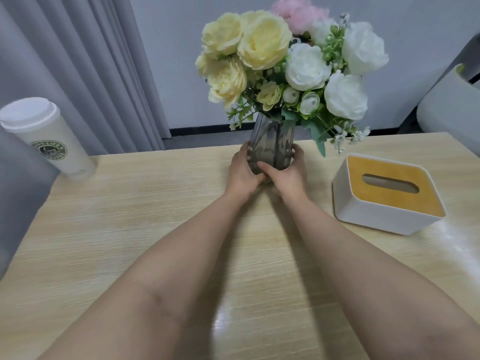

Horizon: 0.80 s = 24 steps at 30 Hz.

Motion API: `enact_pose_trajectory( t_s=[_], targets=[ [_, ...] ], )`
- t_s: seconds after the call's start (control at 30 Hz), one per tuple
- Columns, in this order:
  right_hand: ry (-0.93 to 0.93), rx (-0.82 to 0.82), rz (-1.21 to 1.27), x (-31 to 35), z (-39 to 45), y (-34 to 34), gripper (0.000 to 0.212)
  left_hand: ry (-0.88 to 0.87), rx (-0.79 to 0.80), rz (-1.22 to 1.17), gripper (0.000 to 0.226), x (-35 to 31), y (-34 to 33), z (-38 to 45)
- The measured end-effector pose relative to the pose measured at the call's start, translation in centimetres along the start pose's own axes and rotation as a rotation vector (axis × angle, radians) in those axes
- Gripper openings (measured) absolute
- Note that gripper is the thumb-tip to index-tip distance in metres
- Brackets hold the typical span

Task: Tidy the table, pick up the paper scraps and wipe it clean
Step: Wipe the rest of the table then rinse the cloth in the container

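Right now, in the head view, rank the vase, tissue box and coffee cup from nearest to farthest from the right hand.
1. Vase: held in the right hand, table centre.
2. Tissue box: to its right.
3. Coffee cup: far left edge of the table.

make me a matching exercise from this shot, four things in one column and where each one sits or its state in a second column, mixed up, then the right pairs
Things
1. smoky grey glass vase of flowers
2. white lidded paper cup with a green logo
3. white tissue box with a yellow slotted top
4. grey pleated curtain

Place or state
A. on the light wooden table, right side
B. hanging behind the table, at left
C. gripped by the left hand and right hand
D. far left corner of the table

Pairs: 1-C, 2-D, 3-A, 4-B
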State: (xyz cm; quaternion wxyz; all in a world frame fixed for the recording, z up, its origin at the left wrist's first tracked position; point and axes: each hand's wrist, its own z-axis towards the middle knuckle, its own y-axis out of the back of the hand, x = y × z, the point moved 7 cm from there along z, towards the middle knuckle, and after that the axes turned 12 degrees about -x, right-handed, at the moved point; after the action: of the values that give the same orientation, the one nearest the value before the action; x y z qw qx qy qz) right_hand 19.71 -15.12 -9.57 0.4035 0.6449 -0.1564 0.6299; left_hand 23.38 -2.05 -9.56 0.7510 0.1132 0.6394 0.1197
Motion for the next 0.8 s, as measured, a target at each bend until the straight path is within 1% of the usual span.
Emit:
enact_pose_trajectory(
  t_s=[0.07, 0.23, 0.43, 0.5, 0.6, 0.7, 0.8],
  targets=[
    [0.011, 0.061, 0.011, 1.2, -0.9, -2.6, 0.085, 0.007, -0.055, 0.010, 0.072, 0.8, 2.8, 0.6],
    [0.075, 0.181, -0.021, 4.3, -4.3, -9.8, 0.087, 0.020, -0.172, 0.044, 0.061, 2.9, 10.6, 2.2],
    [0.150, 0.319, 0.025, 8.4, -9.3, -17.8, 0.079, 0.014, -0.327, 0.105, 0.060, 6.5, 20.2, 3.2],
    [0.172, 0.357, 0.022, 9.3, -10.9, -20.3, 0.081, 0.021, -0.372, 0.097, 0.057, 7.6, 22.9, 3.5],
    [0.191, 0.398, 0.004, 10.2, -12.7, -23.4, 0.089, 0.013, -0.421, 0.102, 0.057, 8.7, 25.9, 3.8],
    [0.213, 0.419, 0.002, 10.7, -13.8, -25.3, 0.089, 0.015, -0.438, 0.091, 0.057, 9.9, 27.7, 4.1],
    [0.207, 0.411, -0.011, 10.5, -14.3, -26.4, 0.089, 0.032, -0.445, 0.075, 0.064, 10.9, 28.6, 4.3]
  ],
)
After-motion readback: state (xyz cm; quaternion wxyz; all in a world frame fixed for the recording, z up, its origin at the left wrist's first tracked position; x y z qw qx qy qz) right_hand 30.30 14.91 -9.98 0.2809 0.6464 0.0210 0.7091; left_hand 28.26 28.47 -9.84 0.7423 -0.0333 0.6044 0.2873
